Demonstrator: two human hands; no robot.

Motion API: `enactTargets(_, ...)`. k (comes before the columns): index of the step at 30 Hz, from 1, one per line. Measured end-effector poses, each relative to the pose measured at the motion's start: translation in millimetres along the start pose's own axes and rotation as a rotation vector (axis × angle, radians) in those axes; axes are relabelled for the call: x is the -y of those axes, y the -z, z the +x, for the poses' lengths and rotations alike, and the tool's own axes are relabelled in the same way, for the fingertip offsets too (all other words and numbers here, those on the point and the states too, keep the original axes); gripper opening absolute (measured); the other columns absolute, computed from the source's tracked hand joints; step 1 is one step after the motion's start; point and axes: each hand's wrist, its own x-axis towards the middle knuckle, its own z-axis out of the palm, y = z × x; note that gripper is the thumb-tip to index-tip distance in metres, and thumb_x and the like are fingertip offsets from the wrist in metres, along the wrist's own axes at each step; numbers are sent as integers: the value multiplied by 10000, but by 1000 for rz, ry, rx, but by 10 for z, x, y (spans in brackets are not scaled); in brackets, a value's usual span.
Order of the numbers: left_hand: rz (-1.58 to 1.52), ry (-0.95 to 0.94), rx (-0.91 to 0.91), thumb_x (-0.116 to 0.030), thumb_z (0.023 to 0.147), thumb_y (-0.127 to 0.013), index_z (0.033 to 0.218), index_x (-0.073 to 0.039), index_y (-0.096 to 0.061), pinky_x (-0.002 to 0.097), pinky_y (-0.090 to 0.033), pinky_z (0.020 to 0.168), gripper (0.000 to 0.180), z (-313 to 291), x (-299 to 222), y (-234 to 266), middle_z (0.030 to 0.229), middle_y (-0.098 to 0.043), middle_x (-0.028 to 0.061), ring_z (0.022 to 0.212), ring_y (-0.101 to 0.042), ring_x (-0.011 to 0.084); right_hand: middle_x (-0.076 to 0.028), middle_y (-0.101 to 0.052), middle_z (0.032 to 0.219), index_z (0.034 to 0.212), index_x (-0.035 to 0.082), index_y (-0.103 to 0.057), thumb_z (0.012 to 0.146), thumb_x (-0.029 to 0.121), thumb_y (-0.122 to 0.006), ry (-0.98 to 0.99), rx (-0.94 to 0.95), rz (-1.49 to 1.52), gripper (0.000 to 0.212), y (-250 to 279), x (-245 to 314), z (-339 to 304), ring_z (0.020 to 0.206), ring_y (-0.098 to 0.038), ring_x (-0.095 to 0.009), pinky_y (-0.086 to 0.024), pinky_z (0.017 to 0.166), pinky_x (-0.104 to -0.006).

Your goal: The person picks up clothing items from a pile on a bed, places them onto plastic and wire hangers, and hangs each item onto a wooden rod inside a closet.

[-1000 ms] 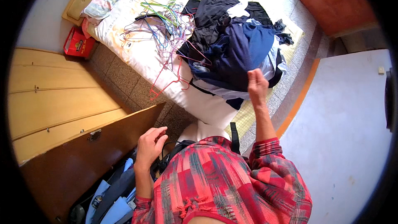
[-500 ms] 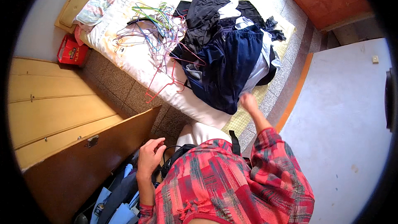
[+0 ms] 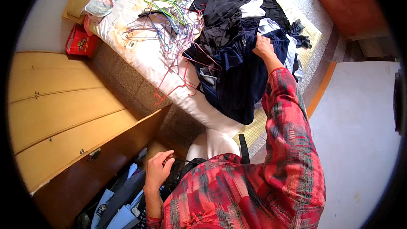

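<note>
Head view: the right hand (image 3: 263, 46) was stretched out at full arm's length and laid on a heap of dark clothes (image 3: 237, 59) piled on the bed (image 3: 140, 55). Its fingers were curled down into the navy and black cloth, and whether a fold was actually pinched could not be told. The heap was spread beneath and all around that hand, with pale garments showing just beyond it. A tangle of coloured wire hangers (image 3: 174, 29) was seen to the left of the right hand, touching the near edge of the heap. The left hand (image 3: 158, 170) was held low and close to the body, well apart from the clothes, with its fingers loosely bent and nothing gripped. Just beside it, an open wooden wardrobe door (image 3: 85, 174) and hanging blue garments (image 3: 121, 199) were seen.
</note>
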Motion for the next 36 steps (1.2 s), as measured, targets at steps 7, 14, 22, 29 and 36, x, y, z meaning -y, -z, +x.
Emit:
enactTargets(7,-18,3,12,-63,757,-607,984,3,-627,283,-487,635,237,96,-23,-120,837,-631,142,727,-626,218,-145,-511,1104,1097,69,-500,695,202,-675,466,-412,-102,458,-231,422,-341,1090,-456,-296,-427,836,-390)
enactTargets(14,14,29,-6,-71,761,-602,982,5,-627,274,-481,627,235,85,-63,-79,830,-632,136,726,-626,206,-215,-624,976,957,14,-582,695,293,-723,-158,-12,311,407,-897,464,-210,936,-606,-354,-484,815,-404)
enactTargets(22,-59,44,13,-83,773,-630,1003,-21,-628,290,-505,655,238,27,-17,-165,869,-635,141,754,-637,231,60,-415,625,631,107,-453,594,56,-677,-28,436,1369,233,-667,303,-262,582,-405,-101,-312,559,-257)
enactTargets(29,-86,-62,71,-94,773,-607,979,-17,-634,282,-477,671,222,214,-108,-58,826,-640,116,741,-624,200,-57,-505,880,617,68,-387,489,135,-579,555,387,1663,240,-156,412,-1552,854,-471,-182,-358,790,-251)
enactTargets(36,-60,-328,-27,-45,741,-614,1299,-87,-420,350,-474,789,592,1072,-486,-232,1177,-526,146,843,-579,263,-116,-494,777,594,86,-326,471,69,-484,484,542,2394,202,448,395,-2358,770,-461,-233,-377,734,-302)
